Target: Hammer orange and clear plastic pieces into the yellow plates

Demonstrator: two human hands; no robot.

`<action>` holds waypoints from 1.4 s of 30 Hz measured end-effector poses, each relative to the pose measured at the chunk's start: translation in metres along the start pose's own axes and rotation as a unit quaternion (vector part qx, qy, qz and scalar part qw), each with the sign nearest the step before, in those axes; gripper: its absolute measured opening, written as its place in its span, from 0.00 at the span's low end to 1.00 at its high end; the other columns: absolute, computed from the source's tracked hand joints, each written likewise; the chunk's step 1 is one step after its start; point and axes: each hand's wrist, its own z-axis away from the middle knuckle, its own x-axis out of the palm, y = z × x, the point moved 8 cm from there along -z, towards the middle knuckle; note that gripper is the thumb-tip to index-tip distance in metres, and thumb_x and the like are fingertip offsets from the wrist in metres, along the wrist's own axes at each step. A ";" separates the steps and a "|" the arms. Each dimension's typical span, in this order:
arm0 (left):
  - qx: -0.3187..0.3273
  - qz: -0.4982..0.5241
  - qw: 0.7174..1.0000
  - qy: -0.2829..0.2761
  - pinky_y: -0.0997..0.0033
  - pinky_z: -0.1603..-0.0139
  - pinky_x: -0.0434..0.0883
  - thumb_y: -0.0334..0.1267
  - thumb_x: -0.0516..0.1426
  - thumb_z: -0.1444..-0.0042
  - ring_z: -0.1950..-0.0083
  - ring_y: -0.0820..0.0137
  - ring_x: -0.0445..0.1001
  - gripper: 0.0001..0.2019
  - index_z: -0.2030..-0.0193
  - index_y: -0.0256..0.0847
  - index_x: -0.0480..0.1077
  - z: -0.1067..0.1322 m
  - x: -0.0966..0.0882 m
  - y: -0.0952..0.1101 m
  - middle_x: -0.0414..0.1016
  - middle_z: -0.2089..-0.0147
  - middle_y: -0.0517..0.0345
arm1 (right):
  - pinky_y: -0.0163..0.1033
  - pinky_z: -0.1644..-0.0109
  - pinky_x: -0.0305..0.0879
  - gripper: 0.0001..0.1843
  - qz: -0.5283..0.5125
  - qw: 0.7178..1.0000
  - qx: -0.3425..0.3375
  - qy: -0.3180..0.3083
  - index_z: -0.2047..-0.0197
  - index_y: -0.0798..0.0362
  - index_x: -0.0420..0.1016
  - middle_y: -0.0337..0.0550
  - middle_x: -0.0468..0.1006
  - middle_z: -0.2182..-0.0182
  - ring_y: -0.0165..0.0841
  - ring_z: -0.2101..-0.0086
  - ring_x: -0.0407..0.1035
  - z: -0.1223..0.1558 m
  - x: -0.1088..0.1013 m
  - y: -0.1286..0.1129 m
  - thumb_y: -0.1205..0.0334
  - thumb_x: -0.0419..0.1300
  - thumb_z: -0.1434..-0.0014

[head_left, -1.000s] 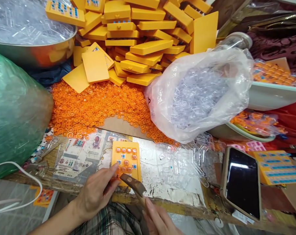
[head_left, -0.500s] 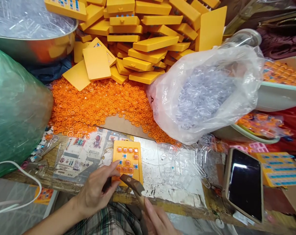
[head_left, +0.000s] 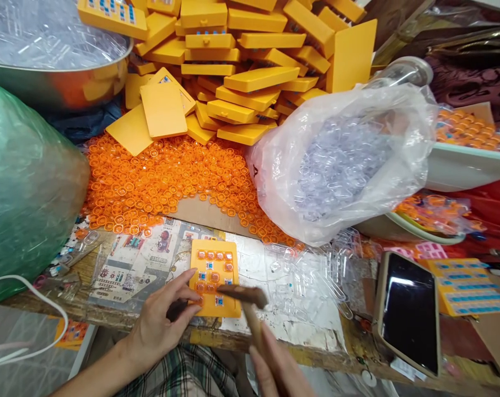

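Observation:
A yellow plastic board (head_left: 228, 307) lies flat on the bench, with small orange caps (head_left: 210, 288) and blue-and-white squares (head_left: 219, 301) in its recesses. At its lower left edge my left hand (head_left: 162, 314) has its fingertips and thumb closed around an orange cap, partly hidden, with the index finger raised above. My right hand (head_left: 280, 364), slightly blurred, is wrapped round the wooden handle of a hammer (head_left: 250, 298). The hammer's head hovers over the right part of the board.
Loose orange caps (head_left: 162, 171) are heaped behind, below stacked yellow boards (head_left: 253, 80). Clear parts fill a white bag (head_left: 270, 182) and a metal bowl (head_left: 109, 71). A green bag (head_left: 30, 193) stands left; a phone (head_left: 410, 314) leans at right.
The hammer head has moved up and to the right, uncovering more of the board's lower recesses. My left hand stays at the board's left edge, its index finger slightly higher.

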 end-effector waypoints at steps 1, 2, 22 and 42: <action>-0.016 0.004 1.000 0.006 0.70 0.61 0.78 0.34 0.58 0.42 0.65 0.72 0.77 0.28 0.36 0.49 0.55 -0.001 -0.001 -0.003 0.78 0.63 0.61 | 0.31 0.64 0.74 0.22 -0.007 0.999 0.041 -0.002 0.40 0.47 0.67 0.44 0.80 0.57 0.34 0.61 0.77 -0.007 -0.001 0.010 0.61 0.55 0.38; -0.029 -0.001 1.000 0.012 0.70 0.62 0.78 0.35 0.58 0.43 0.64 0.72 0.77 0.26 0.38 0.49 0.57 -0.003 -0.003 -0.006 0.77 0.62 0.59 | 0.33 0.63 0.75 0.23 -0.008 0.997 0.076 -0.017 0.39 0.48 0.66 0.45 0.80 0.56 0.35 0.59 0.77 -0.014 0.000 0.019 0.59 0.55 0.38; -0.321 0.322 0.886 0.087 0.66 0.46 0.72 0.40 0.65 0.52 0.36 0.57 0.64 0.42 0.33 0.49 0.48 -0.032 0.025 -0.020 0.48 0.28 0.49 | 0.44 0.51 0.72 0.14 0.175 0.980 -0.087 -0.038 0.50 0.42 0.75 0.41 0.77 0.50 0.40 0.52 0.71 -0.072 0.012 0.003 0.59 0.52 0.36; -0.412 0.600 0.682 -0.074 0.55 0.44 0.70 0.22 0.58 0.47 0.49 0.57 0.77 0.23 0.43 0.34 0.65 -0.020 0.042 -0.001 0.78 0.50 0.44 | 0.47 0.55 0.64 0.19 -0.024 0.957 0.206 0.203 0.55 0.54 0.74 0.50 0.75 0.58 0.35 0.66 0.67 -0.135 -0.057 0.095 0.52 0.60 0.48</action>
